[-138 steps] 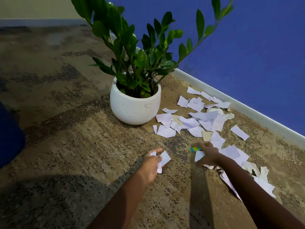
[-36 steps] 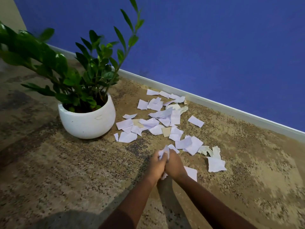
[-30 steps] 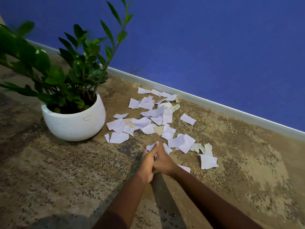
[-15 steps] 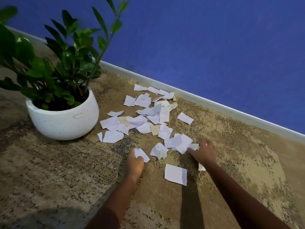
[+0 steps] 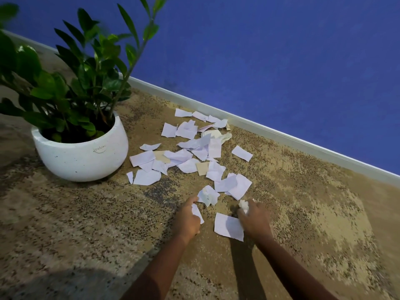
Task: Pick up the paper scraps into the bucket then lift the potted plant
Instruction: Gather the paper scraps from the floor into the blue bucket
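Observation:
Several white and tan paper scraps (image 5: 190, 146) lie scattered on the speckled carpet between the wall and the potted plant (image 5: 81, 148), a leafy green plant in a round white pot at the left. My left hand (image 5: 188, 219) grips a white scrap in its curled fingers. My right hand (image 5: 252, 217) holds a crumpled scrap and touches the edge of a larger flat scrap (image 5: 227, 227) lying between my hands. A crumpled scrap (image 5: 207, 194) lies just beyond my left hand. No bucket is in view.
A blue wall (image 5: 281, 61) with a white baseboard (image 5: 281, 135) runs diagonally behind the scraps. Brown and tan carpet (image 5: 324, 213) stretches to the right and in front. The plant's long leaves reach up and over toward the wall.
My right hand has drawn back from the far scraps toward me with a crumpled scrap in it, reaching the flat scrap. My left hand stays curled on its scrap.

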Available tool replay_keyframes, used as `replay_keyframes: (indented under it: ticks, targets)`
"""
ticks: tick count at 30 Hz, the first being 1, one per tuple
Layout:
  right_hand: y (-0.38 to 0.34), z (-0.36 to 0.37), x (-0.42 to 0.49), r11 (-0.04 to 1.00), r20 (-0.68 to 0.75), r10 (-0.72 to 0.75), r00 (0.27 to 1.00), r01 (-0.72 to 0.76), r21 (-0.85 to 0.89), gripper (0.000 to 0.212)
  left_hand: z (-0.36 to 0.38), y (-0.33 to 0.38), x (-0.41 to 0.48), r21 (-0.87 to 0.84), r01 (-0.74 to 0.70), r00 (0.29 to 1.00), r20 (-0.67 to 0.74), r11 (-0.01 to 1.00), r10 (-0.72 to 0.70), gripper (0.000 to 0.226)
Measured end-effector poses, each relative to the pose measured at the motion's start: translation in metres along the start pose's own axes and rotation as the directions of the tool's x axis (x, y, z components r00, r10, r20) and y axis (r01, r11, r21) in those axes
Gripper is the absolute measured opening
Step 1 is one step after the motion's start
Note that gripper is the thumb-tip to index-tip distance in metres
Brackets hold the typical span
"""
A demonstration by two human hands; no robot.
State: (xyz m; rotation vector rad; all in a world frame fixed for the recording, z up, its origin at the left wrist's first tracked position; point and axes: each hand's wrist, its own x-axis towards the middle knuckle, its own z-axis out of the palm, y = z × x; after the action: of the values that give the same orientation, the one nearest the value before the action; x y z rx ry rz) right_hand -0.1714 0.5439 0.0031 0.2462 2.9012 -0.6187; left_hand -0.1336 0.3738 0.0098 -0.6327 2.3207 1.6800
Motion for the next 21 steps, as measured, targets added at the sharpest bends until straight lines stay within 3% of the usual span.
replay_keyframes:
  ticks: [2,7,11,13,17,21]
  targets:
    - [-0.007,0.006,-0.018,0.998,0.021,-0.052,0.998,0.052,0.036,0.048,0.002,-0.003,-0.002,-0.004,-0.004,1.0,0.005,1.0,0.004,0.059]
    - [-0.018,0.02,-0.046,0.967,0.13,-0.194,0.972,0.212,-0.141,0.042,0.001,-0.003,-0.007,-0.041,0.056,0.996,0.068,0.998,-0.054,0.054]
    - [-0.039,0.022,-0.053,0.954,0.245,-0.264,0.933,0.29,-0.075,0.034,-0.008,-0.002,-0.012,-0.014,0.115,0.988,0.107,0.993,-0.113,0.053]
    - [-0.051,0.021,-0.057,0.947,0.277,-0.3,0.913,0.319,-0.026,0.019,-0.014,0.001,-0.014,-0.002,0.127,0.984,0.129,0.992,-0.126,0.051]
    - [-0.077,0.016,-0.064,0.916,0.25,-0.246,0.937,0.14,0.377,0.01,-0.037,0.008,-0.019,-0.044,0.138,0.986,0.101,0.989,-0.133,0.04]
    - [-0.124,0.008,-0.067,0.776,0.287,-0.131,0.949,-0.082,0.625,0.015,-0.071,0.018,-0.027,-0.318,0.119,0.993,0.047,0.941,-0.11,0.023]
